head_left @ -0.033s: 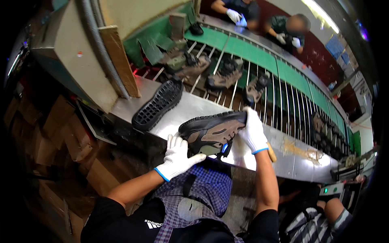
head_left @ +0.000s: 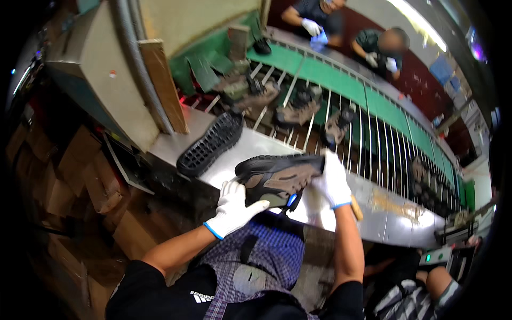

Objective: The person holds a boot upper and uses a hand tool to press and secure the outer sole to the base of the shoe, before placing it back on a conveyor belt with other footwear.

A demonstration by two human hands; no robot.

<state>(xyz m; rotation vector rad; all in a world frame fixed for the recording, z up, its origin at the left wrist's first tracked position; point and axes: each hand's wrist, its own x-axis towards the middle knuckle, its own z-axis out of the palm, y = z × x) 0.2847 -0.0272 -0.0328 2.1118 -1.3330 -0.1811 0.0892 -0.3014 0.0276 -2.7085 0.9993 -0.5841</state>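
Note:
A brown and black hiking shoe (head_left: 282, 178) lies on its side over the front edge of the metal bench, its thick black sole facing away from me. My right hand (head_left: 332, 181), in a white glove with a blue cuff, is closed round the toe end. At the heel end, my left hand (head_left: 234, 209), gloved alike, has its fingers stretched out and its thumb apart along the shoe's collar; it seems to touch the shoe without gripping it. Left of the shoe, a loose black outsole (head_left: 210, 143) rests with its open grid upward.
Beyond the metal bench (head_left: 368, 205) runs a rack of metal bars (head_left: 368, 144) carrying several shoes, then a green belt (head_left: 341, 72). A wooden handle (head_left: 356, 208) lies by my right wrist. Cardboard boxes (head_left: 133, 229) fill the left. Two gloved people work across the belt; another sits at lower right.
The view has shifted slightly, so the bench and rack sit a little lower and to the right. My right hand and the shoe's toe have dipped slightly and look blurred.

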